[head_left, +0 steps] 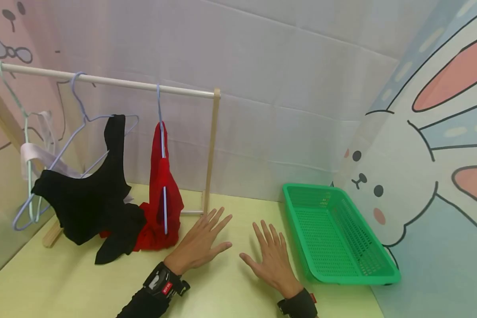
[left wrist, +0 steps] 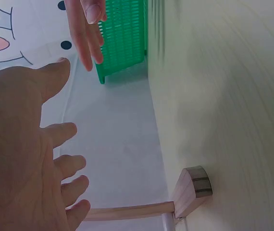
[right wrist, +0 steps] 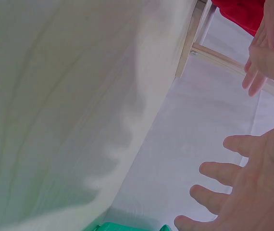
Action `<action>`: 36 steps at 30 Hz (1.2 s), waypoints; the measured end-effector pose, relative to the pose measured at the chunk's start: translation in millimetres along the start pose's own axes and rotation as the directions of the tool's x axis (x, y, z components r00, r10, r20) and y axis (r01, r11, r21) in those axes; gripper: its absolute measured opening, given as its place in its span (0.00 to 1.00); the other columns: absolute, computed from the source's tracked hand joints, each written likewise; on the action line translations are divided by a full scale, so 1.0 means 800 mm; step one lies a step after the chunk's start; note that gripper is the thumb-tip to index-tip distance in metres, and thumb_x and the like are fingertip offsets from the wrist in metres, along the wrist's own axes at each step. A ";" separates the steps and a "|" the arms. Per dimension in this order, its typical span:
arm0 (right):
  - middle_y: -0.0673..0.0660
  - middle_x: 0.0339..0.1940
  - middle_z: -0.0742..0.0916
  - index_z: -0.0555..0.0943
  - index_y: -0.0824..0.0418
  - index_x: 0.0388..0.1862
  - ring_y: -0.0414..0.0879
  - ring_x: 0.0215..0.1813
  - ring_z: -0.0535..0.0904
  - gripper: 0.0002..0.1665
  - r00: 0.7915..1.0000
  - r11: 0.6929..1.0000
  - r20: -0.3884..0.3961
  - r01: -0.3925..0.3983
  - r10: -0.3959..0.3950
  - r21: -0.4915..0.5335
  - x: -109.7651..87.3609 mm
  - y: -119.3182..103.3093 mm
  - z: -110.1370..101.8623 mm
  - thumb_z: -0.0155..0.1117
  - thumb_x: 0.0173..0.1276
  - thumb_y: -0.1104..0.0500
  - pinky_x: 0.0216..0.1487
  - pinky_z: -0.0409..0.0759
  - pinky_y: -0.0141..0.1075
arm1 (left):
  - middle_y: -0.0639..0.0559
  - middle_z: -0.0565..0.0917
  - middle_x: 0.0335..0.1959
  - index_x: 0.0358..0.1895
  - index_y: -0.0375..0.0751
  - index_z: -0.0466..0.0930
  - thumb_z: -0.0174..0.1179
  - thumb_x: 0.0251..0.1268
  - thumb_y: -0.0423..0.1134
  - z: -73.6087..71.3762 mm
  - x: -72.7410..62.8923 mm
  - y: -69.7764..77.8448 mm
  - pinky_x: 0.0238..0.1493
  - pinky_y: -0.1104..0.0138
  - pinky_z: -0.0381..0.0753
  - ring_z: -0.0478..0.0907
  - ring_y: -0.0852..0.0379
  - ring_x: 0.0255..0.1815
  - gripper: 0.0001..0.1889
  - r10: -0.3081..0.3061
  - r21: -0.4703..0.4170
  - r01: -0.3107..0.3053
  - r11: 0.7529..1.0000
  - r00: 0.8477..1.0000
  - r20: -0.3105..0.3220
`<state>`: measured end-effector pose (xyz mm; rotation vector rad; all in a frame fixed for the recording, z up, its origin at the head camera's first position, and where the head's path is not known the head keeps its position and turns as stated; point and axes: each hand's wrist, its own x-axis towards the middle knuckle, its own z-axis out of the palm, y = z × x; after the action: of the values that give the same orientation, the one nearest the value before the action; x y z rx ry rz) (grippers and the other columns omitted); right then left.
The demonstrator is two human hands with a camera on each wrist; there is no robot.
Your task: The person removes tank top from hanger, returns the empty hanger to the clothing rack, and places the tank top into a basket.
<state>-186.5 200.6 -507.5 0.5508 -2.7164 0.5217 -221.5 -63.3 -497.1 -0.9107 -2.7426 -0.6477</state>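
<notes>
My left hand hovers over the table with its fingers spread, holding nothing, just right of the red garment. That garment hangs on a blue hanger, its lower part bunched on the table. To its left a black garment hangs askew by one strap from another blue hanger. My right hand, fingers also spread and holding nothing, is beside the green basket. In the left wrist view, the left palm faces the other hand.
A rack with a white rail and wooden legs stands at the left. At its far left, a pale garment hangs on a light green hanger. A white curtain backs the table; a rabbit-print wall is at right.
</notes>
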 end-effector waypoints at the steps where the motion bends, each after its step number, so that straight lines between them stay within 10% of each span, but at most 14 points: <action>1: 0.68 0.84 0.68 0.64 0.59 0.85 0.73 0.82 0.61 0.53 1.000 1.000 0.001 -0.002 0.002 0.000 0.001 0.000 0.000 0.67 0.73 0.33 0.75 0.57 0.74 | 0.43 0.51 0.89 0.87 0.47 0.57 0.55 0.82 0.61 0.000 0.000 0.000 0.85 0.42 0.49 0.49 0.38 0.88 0.40 0.000 -0.003 0.000 1.000 1.000 0.001; 25: 0.68 0.83 0.69 0.62 0.63 0.86 0.71 0.83 0.60 0.52 0.994 0.982 0.052 -0.104 0.097 0.155 0.004 -0.004 -0.007 0.66 0.75 0.36 0.79 0.57 0.70 | 0.48 0.78 0.75 0.83 0.57 0.68 0.55 0.80 0.66 -0.004 -0.010 0.009 0.68 0.38 0.77 0.76 0.43 0.75 0.35 -0.182 -0.187 0.187 0.964 0.982 0.041; 36: 0.67 0.80 0.74 0.62 0.61 0.86 0.68 0.79 0.69 0.50 0.992 0.959 0.039 -0.126 0.120 0.254 0.011 -0.010 -0.016 0.67 0.76 0.37 0.74 0.66 0.69 | 0.53 0.84 0.68 0.73 0.54 0.80 0.53 0.79 0.70 -0.035 -0.024 0.023 0.62 0.43 0.83 0.82 0.48 0.68 0.33 -0.144 -0.181 0.149 0.972 0.989 0.043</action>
<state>-187.5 196.7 -490.6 0.4531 -2.7347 0.9136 -193.9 -72.9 -471.7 -0.7624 -2.8328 -0.9350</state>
